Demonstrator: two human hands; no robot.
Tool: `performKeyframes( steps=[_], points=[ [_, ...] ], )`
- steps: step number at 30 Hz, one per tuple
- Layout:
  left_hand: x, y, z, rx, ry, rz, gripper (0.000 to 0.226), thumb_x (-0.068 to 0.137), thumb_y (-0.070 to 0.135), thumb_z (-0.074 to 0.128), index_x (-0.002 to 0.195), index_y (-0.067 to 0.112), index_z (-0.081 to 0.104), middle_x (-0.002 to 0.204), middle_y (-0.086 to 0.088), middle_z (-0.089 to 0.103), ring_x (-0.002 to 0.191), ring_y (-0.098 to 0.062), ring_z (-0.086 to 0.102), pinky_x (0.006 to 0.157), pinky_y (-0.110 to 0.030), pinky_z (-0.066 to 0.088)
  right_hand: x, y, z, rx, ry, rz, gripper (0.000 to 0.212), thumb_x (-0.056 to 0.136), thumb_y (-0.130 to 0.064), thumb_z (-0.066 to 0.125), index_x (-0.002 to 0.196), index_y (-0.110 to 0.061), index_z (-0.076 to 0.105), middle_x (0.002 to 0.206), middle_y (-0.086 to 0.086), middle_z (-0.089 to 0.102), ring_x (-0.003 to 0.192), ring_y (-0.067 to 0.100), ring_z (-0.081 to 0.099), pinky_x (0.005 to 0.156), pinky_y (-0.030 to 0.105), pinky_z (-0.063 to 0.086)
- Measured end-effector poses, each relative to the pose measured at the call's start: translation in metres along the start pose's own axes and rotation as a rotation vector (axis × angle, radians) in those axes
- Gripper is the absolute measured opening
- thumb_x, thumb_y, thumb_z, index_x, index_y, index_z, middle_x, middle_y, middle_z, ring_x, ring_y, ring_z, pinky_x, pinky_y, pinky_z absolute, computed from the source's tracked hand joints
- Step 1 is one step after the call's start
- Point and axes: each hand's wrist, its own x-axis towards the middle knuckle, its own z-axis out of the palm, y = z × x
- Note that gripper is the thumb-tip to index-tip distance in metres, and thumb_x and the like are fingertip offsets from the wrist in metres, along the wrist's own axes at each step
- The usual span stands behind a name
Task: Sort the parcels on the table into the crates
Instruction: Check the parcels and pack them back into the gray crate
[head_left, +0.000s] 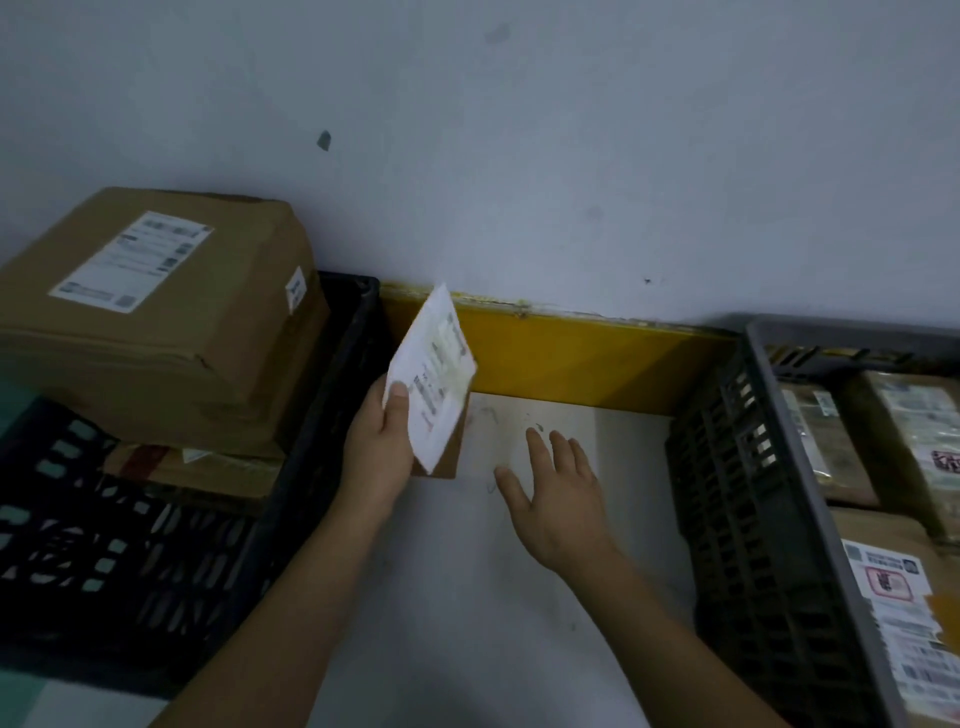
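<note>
My left hand (376, 447) grips a small flat parcel (436, 379) with a white label on its face and brown cardboard behind, held tilted above the white table (467, 597) between two crates. To its right my right hand (556, 499) hovers over the table with fingers spread and nothing in it. The black crate (156, 545) stands on the left, holding a large brown box (156, 322) with a shipping label stacked on other parcels. At the right edge stands the grey crate (753, 493), which contains several labelled parcels (893, 587).
A pale wall (519, 156) rises directly behind the table, with a yellow strip (571, 358) along its base. The crates close in the table's bare strip on both sides.
</note>
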Motion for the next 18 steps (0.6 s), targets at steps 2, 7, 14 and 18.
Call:
performKeyframes(
  steps=[2, 7, 14, 18],
  points=[
    [-0.022, 0.008, 0.004, -0.318, -0.046, -0.098, 0.03, 0.112, 0.043, 0.048, 0.138, 0.039, 0.061, 0.137, 0.006, 0.071, 0.122, -0.02, 0.071, 0.091, -0.044, 0.063, -0.005, -0.006, -0.004, 0.273, 0.031, -0.015, 0.086, 0.101, -0.078, 0.033, 0.172, -0.034, 0.013, 0.179, -0.004, 0.02, 0.163, 0.02, 0.022, 0.129, 0.043, 0.033],
    [-0.066, -0.003, 0.02, -0.674, -0.132, -0.305, 0.028, 0.109, 0.029, 0.058, 0.136, 0.025, 0.066, 0.128, -0.006, 0.077, 0.117, -0.029, 0.075, 0.088, -0.048, 0.065, -0.023, -0.016, -0.017, 0.851, 0.175, 0.02, 0.08, 0.102, -0.053, 0.067, 0.166, -0.043, 0.019, 0.146, -0.027, 0.048, 0.125, 0.004, 0.059, 0.078, 0.012, 0.055],
    [-0.072, 0.014, 0.007, -0.33, -0.126, -0.192, 0.021, 0.104, 0.018, 0.065, 0.113, 0.03, 0.08, 0.116, 0.006, 0.079, 0.106, -0.015, 0.077, 0.076, -0.032, 0.065, -0.048, 0.02, -0.035, 0.904, 0.347, 0.026, 0.074, 0.105, -0.019, 0.066, 0.158, -0.057, 0.03, 0.132, -0.052, 0.043, 0.12, -0.023, 0.053, 0.08, 0.005, 0.055],
    [-0.07, 0.038, 0.009, -0.12, -0.253, -0.057, 0.023, 0.102, 0.016, 0.07, 0.122, 0.028, 0.073, 0.109, 0.017, 0.079, 0.102, -0.005, 0.076, 0.078, -0.023, 0.06, -0.06, 0.028, -0.05, 0.874, 0.338, -0.046, 0.072, 0.106, -0.013, 0.065, 0.159, -0.05, 0.034, 0.134, -0.051, 0.049, 0.127, -0.016, 0.056, 0.09, 0.012, 0.057]
  ],
)
